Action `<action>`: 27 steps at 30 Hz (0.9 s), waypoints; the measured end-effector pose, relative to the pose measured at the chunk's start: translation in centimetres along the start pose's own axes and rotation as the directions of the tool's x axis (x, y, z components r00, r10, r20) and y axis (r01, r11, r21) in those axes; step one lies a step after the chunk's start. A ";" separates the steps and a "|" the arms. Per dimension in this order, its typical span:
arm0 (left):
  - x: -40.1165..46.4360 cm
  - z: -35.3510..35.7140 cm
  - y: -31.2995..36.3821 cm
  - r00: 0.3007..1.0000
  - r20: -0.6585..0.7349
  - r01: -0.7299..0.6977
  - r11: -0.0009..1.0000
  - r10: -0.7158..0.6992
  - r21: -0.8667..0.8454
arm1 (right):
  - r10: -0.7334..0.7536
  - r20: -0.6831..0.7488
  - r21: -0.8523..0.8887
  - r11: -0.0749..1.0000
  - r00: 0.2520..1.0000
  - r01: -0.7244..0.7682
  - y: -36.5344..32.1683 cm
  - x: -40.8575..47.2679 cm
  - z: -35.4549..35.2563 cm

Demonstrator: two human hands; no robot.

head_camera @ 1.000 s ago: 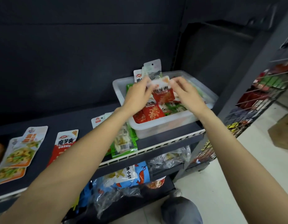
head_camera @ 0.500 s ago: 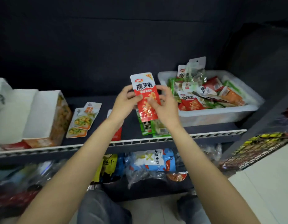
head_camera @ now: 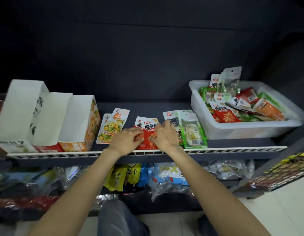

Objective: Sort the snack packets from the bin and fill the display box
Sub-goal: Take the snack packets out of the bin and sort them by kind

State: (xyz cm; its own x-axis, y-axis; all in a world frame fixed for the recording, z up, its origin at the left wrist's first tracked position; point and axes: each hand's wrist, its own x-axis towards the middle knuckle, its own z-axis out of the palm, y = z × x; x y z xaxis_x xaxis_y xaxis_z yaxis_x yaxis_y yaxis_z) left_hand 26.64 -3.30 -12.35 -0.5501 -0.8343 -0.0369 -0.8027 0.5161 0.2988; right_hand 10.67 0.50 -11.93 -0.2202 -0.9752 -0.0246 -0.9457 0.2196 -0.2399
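A red snack packet (head_camera: 147, 128) lies on the dark shelf (head_camera: 147, 108) on top of another red one. My left hand (head_camera: 126, 141) and my right hand (head_camera: 163, 137) pinch its lower edges with curled fingers. Left of them lie two yellow-green packets (head_camera: 112, 126). To the right lies a small pile of green and dark packets (head_camera: 190, 130). The clear plastic bin (head_camera: 246, 129) at the far right holds several mixed packets. Three white cardboard display boxes (head_camera: 45, 116) stand open at the left end of the shelf.
A white wire rail (head_camera: 233, 149) runs along the shelf's front edge. The lower shelf holds bagged goods (head_camera: 165, 176) in clear plastic. A wire rack (head_camera: 284, 172) with packets stands at the right. My knee (head_camera: 117, 218) shows below over a pale tiled floor.
Both hands took a red packet out of the bin, carried it left and lowered it onto the red packet on the shelf. The view swung left, bringing the display boxes in.
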 end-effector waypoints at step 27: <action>5.7 -5.9 14.0 0.863 -0.388 -0.387 0.918 0.325 -0.091 | -0.106 -0.417 0.214 0.954 0.903 0.211 12.0 -3.2 -13.6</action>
State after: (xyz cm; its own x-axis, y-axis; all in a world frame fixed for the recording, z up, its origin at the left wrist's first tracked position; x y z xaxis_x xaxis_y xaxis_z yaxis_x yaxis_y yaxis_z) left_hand 13.62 -2.03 -2.72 -0.6464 -0.6269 0.4350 -0.5028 0.7787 0.3751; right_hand -3.21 6.65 -1.48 -0.1984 -0.8912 0.4078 -0.8971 -0.0024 -0.4418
